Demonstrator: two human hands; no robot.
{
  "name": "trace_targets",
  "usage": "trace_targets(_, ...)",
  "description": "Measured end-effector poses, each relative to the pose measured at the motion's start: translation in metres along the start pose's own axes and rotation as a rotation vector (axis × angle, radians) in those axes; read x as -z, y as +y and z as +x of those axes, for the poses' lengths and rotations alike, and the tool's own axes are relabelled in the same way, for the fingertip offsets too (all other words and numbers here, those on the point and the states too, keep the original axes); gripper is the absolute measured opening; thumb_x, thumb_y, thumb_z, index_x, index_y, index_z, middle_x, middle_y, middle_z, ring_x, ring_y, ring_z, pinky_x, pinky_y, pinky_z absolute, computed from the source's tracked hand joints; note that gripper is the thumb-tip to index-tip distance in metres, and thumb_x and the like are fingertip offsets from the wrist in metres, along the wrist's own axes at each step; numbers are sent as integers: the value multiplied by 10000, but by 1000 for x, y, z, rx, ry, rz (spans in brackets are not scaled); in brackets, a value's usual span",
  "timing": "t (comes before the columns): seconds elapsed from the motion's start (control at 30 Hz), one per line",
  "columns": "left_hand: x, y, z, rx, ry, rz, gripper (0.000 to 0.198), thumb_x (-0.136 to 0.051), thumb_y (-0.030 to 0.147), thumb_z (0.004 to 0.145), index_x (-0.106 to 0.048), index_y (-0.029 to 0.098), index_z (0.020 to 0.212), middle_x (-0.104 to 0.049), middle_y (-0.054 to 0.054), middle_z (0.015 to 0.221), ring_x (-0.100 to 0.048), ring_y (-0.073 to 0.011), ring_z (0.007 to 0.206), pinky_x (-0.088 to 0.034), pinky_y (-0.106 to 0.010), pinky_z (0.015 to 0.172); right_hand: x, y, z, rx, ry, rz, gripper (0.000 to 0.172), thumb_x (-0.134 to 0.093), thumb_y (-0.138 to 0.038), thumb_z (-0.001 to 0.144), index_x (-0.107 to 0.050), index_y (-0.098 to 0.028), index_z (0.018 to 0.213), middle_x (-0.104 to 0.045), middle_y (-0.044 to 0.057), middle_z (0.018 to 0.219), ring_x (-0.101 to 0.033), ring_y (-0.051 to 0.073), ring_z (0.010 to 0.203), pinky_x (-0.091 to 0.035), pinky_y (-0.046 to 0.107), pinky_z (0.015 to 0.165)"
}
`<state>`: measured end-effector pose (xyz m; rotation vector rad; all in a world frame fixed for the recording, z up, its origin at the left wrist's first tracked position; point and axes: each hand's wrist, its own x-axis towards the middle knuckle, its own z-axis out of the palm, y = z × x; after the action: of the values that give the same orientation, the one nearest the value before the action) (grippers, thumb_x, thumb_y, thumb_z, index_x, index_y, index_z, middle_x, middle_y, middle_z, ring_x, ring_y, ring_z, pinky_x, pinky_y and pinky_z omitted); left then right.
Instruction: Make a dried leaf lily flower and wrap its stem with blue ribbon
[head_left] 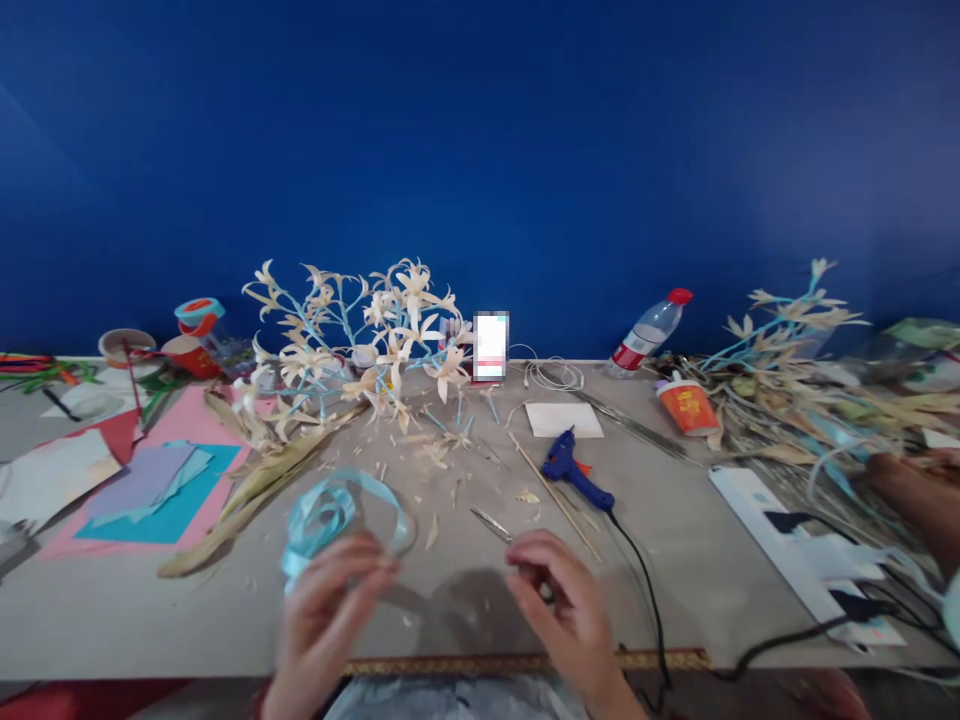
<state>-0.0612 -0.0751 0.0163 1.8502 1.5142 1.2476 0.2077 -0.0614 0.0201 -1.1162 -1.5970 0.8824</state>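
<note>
My left hand is closed in a pinch, slightly blurred, at the front of the table. A light blue ribbon lies loosely coiled behind it, and one strip curves round to its fingertips. My right hand is curled, thumb towards the fingers, with something small and dark partly hidden inside. A slim metal tool extends from near those fingertips towards the back left; whether the hand holds it is unclear. Behind the hands stand pale flowers on light blue stems. A blue glue gun lies beyond my right hand.
Coloured paper sheets and dried husks lie left. A white power strip with black cords is at right, near another person's hand. A bottle, paper cup and lit phone screen stand at the back.
</note>
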Motion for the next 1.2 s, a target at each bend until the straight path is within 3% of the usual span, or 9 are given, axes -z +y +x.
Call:
trace_targets(0.07, -31, 23, 4, 51, -199, -222, 208, -553, 285, 910, -620, 235, 720, -601, -25, 679, -589, -195, 674, -456, -312, 604, -14, -8, 8, -72, -104, 148, 189, -691, -288, 827, -643, -221, 997, -643, 55, 959, -540, 125, 590, -471, 243, 548)
trace_targets(0.17, -53, 36, 17, 122, -268, -323, 279, -544, 278, 913, -587, 205, 647, -552, -11, 621, -541, -161, 609, -408, -277, 577, -30, -8, 17, -195, -139, 228, 147, -709, -320, 816, -636, -209, 881, -630, 10, 810, -524, 116, 585, -441, 217, 529)
trace_targets(0.43, -42, 24, 17, 44, -442, -199, 264, -505, 259, 938, -568, 198, 688, -591, -24, 683, -561, -162, 665, -414, -264, 629, -44, 4, 16, -390, -95, 513, 257, -682, -451, 833, -617, -204, 859, -508, -63, 610, -464, 82, 452, -417, 190, 432)
trace_targets(0.63, -40, 14, 12, -138, -478, 37, 127, -502, 216, 925, -612, 216, 860, -663, -75, 851, -628, -223, 833, -491, -339, 774, -45, 8, 16, -329, -43, 534, 298, -674, -471, 844, -662, -179, 787, -577, -7, 688, -516, 93, 463, -446, 212, 417)
trace_targets(0.73, -28, -11, 5, -234, -431, 245, 141, -516, 175, 895, -638, 227, 943, -692, -90, 942, -643, -255, 919, -490, -419, 898, -22, 13, 23, -313, 224, 595, 269, -695, -462, 833, -655, -197, 810, -576, -24, 641, -509, 89, 448, -427, 201, 411)
trace_targets(0.83, 3, -51, -3, -206, -320, 397, 165, -538, 171, 863, -647, 227, 975, -704, -99, 998, -665, -260, 933, -543, -379, 815, 10, 18, 31, -322, 505, 636, 287, -757, -461, 766, -637, -202, 794, -578, -32, 625, -481, 81, 440, -400, 192, 394)
trace_targets(1.0, 58, -118, 4, -304, -108, 594, 188, -512, 222, 875, -651, 225, 1002, -736, -96, 998, -697, -280, 935, -565, -395, 824, 43, 25, 36, -311, 669, 677, 327, -840, -397, 672, -601, -179, 719, -602, -35, 641, -456, 57, 434, -376, 175, 392)
trace_targets(1.1, 70, -134, 13, -286, -54, 647, 215, -456, 267, 918, -648, 210, 995, -745, -114, 979, -714, -281, 913, -580, -387, 804, 56, 22, 39, -213, 779, 676, 314, -814, -394, 711, -582, -184, 730, -609, -44, 649, -446, 51, 431, -358, 173, 394)
trace_targets(1.2, 80, -126, 14, -259, -173, 651, 305, -500, 317, 906, -624, 239, 1173, -720, -105, 1160, -677, -293, 1076, -550, -418, 920, 67, 16, 42, -119, 844, 623, 273, -796, -371, 740, -595, -190, 771, -623, -40, 671, -470, 60, 457, -370, 180, 413)
